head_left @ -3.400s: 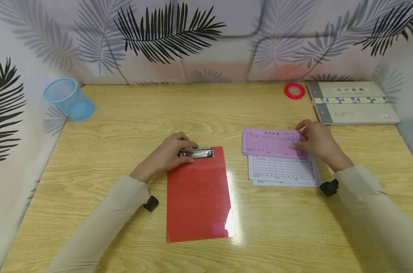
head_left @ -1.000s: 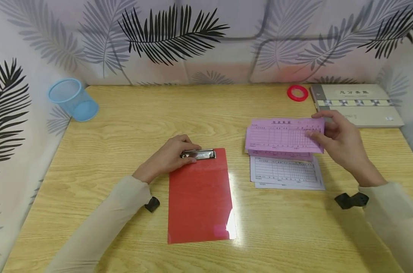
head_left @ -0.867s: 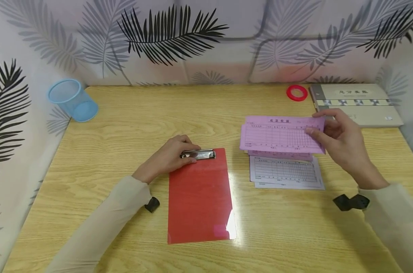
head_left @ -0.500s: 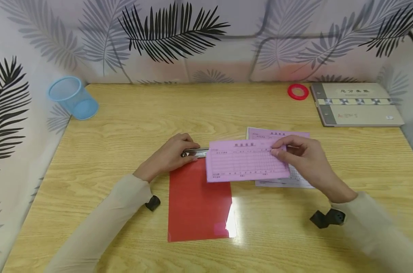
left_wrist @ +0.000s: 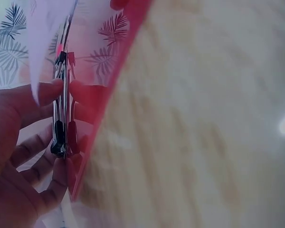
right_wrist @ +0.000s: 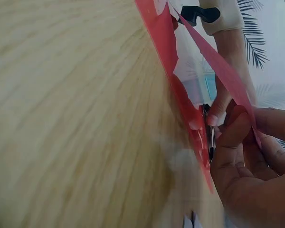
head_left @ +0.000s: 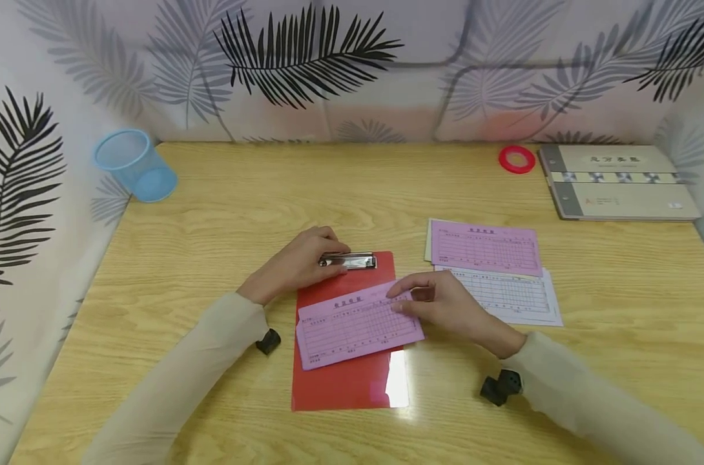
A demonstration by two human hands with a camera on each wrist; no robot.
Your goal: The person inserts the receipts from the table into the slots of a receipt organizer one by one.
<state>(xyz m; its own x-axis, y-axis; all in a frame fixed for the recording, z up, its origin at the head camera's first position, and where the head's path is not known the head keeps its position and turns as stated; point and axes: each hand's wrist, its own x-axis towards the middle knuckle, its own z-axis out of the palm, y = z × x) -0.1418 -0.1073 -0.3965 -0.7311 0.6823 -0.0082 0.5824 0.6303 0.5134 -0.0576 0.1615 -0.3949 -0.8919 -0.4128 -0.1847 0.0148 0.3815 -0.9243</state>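
In the head view, a red clipboard point(head_left: 329, 392) lies flat on the table, its metal clip point(head_left: 360, 260) at the far edge. My left hand point(head_left: 305, 261) holds that clip between thumb and fingers, as the left wrist view of the clip point(left_wrist: 61, 118) also shows. Over the clipboard's middle, slightly tilted, is a pink receipt slip point(head_left: 346, 336), seemingly several together. Their upper right part is pinched by the thumb and fingers of my right hand point(head_left: 445, 309). In the right wrist view the slip point(right_wrist: 223, 71) stands apart from the board's surface.
Right of the clipboard lie another pink slip point(head_left: 486, 248) and white printed forms point(head_left: 520, 300), partly overlapping. Farther back are a red tape roll point(head_left: 517, 159) and a beige ledger book point(head_left: 625, 184). A blue mesh pen cup point(head_left: 137, 166) is at the back left.
My right hand has lifted pink slips off the stack and carried them left and nearer, over the clipboard. The left hand has stayed on the clip.
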